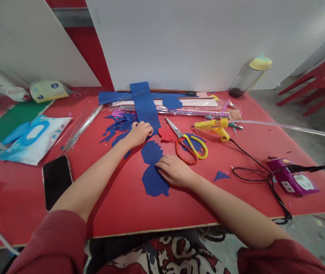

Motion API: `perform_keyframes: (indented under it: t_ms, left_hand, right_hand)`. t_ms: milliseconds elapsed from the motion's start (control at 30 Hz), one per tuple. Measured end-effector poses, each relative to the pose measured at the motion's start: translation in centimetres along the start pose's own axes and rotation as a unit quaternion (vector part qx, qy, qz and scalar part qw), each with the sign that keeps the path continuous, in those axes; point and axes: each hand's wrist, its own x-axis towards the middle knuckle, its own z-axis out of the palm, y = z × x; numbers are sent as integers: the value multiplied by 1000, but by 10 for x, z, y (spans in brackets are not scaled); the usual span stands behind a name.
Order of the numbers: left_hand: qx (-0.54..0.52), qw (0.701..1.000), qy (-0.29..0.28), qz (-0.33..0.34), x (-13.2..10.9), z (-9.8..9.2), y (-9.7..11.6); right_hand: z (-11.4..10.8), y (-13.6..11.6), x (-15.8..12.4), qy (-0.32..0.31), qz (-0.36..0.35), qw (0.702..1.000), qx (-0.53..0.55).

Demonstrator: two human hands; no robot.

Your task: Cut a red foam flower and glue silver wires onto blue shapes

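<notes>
My left hand [140, 134] has its fingers curled down at the table, between the lower end of a blue paper strip [143, 102] and a partly covered blue cut-out; whatever is under the fingertips is hidden. My right hand [176, 170] lies fairly flat, fingertips over the right edge of a scalloped blue paper cut-out [154, 180]. Another blue cut-out [151, 151] adjoins it just above. Scissors [185, 141] with one red and one yellow handle rest open beyond my right hand, by a red scalloped piece [166, 134]. Blue paper scraps [122, 122] are heaped past my left hand.
A yellow glue gun [213, 126] lies at right, its black cord running near a purple power socket [292, 177]. At left are a phone [57, 180], a wipes pack [35, 139] and thin wires [84, 127]. A bottle [249, 78] stands at the back right.
</notes>
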Motion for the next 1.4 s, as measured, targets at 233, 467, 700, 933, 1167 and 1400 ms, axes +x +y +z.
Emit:
perform_keyframes:
  t_ms: [233, 467, 700, 933, 1167, 1400]
  left_hand:
    - [-441, 827, 284, -202, 3, -16, 16]
    - [-438, 848, 126, -270, -32, -15, 32]
    - [-214, 919, 112, -311, -43, -6, 50]
    - [-152, 934, 98, -308, -37, 1, 56]
    - [-161, 956, 135, -207, -53, -7, 44]
    - [-22, 998, 39, -53, -92, -11, 26]
  right_hand:
    - [2, 0, -1, 5, -1, 1000, -7]
    - [2, 0, 0, 4, 5, 1000, -4]
    - [0, -2, 0, 1, 1, 1000, -1]
    - [1, -1, 0, -2, 6, 1000, -4]
    - [1, -1, 0, -5, 8, 1000, 3]
    - [1, -2, -1, -5, 11, 1000, 11]
